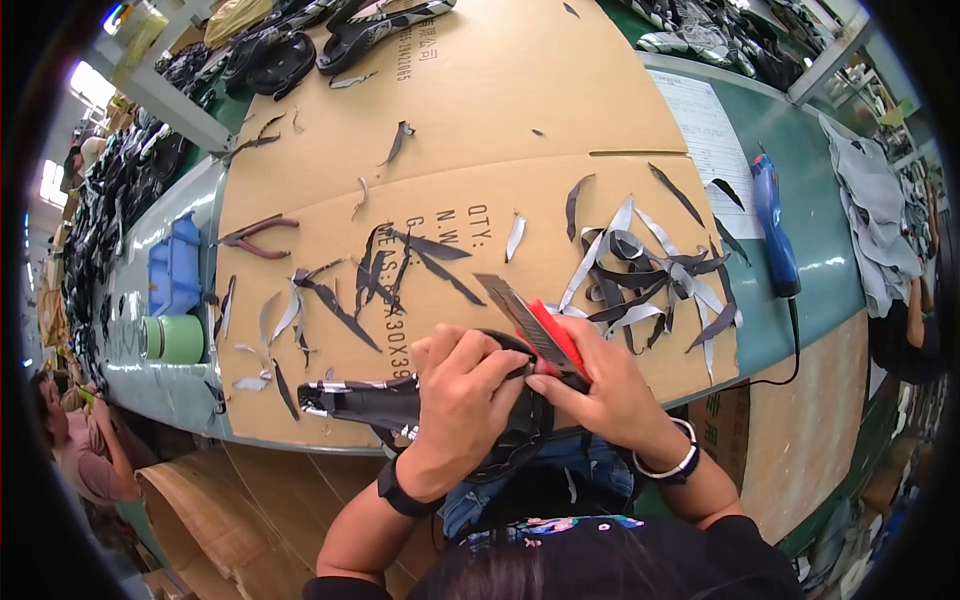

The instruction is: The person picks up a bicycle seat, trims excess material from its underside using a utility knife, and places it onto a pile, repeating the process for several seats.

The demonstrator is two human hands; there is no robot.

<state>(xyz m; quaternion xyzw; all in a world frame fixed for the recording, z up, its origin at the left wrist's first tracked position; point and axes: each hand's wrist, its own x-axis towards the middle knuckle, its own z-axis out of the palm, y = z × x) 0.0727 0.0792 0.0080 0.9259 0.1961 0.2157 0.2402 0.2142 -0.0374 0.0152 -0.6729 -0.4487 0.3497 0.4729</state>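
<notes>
- Left hand (462,400), lower centre of the frame: fingers curled and pinching the rim of the black workpiece (370,403), whose narrow end points left over the cardboard sheet (500,110) and whose rounded part lies beneath the hands, past the near edge
- Right hand (605,385), just beside it: closed round the red knife (556,338), blade out and directed to the upper left; thumb tip close to the left fingertips
- Principal hazard, by judgement: a cut to the left fingers, caused by the knife slipping or the pinched rim giving way suddenly
- Secondary hazard: a nick in the workpiece, should its overhanging rounded part roll or flex in the grip
- Right of centre: tangled grey and black strips (640,275), with others strewn across the sheet; a stray one under the workpiece could make it shift
- Left of the frame: pliers (243,236) on the sheet; blue tray (174,270) and green cylinder (178,340) on the worktop (185,390)
- Right of the frame: blue tool (772,225), its cord (796,345) reaching toward the near edge, where a snagging forearm could drag the tool
</notes>
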